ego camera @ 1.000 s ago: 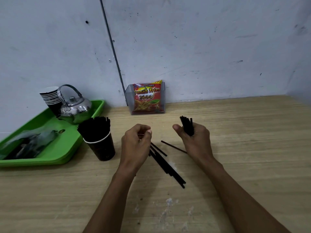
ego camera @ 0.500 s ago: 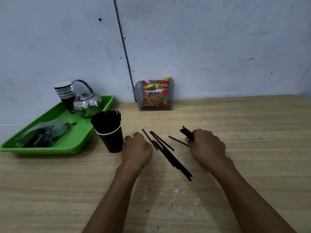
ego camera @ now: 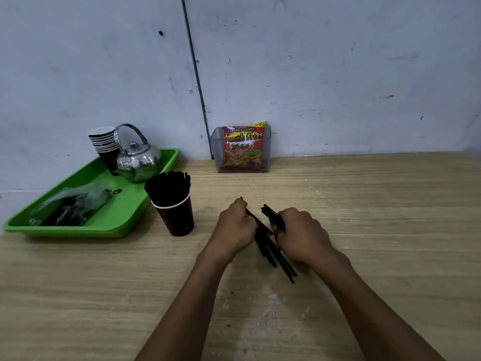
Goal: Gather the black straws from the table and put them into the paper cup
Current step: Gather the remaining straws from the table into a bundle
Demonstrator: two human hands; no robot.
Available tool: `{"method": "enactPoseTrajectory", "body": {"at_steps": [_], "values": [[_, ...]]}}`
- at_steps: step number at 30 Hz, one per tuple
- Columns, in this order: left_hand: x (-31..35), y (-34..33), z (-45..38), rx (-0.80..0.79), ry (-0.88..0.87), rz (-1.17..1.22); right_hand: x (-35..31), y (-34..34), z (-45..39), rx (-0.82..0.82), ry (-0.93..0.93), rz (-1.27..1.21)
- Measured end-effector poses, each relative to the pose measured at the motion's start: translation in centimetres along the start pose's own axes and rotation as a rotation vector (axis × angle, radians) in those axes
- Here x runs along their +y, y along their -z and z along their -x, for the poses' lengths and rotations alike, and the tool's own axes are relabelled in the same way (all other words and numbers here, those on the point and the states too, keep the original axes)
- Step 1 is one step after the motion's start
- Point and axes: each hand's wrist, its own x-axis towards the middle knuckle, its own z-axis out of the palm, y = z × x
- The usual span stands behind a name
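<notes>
At the centre of the wooden worktop (ego camera: 364, 217), both hands lie knuckles-up over a loose cluster of black straws (ego camera: 276, 254) resting flat on the surface. The left hand (ego camera: 235, 230) has its grip curled closed around the far ends of several of these straws, one tip projecting past its fingers. The right hand (ego camera: 299, 234) has its grip pressed together on a separate small bundle of straws (ego camera: 270, 216), whose ends point away and to the left. The paper cup (ego camera: 175, 217) (dark, white-rimmed, already packed with upright straws) stands near the left hand, just beside a green tray (ego camera: 117, 222) bearing a metal kettle (ego camera: 138, 161) and stacked cups (ego camera: 104, 142). A snack packet (ego camera: 243, 148) leans against the wall.
</notes>
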Motion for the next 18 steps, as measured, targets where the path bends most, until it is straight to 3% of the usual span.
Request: {"method": "enactPoseTrajectory", "body": {"at_steps": [9,18], "values": [[-0.1,1.4,-5.0,0.031,0.122,0.109,0.8,-0.2,-0.2,0.084,-0.055,-0.06],[1.5,0.7,-8.5,-0.17,0.004,-0.485,0.5,-1.0,-0.1,0.097,0.009,-0.012]]}}
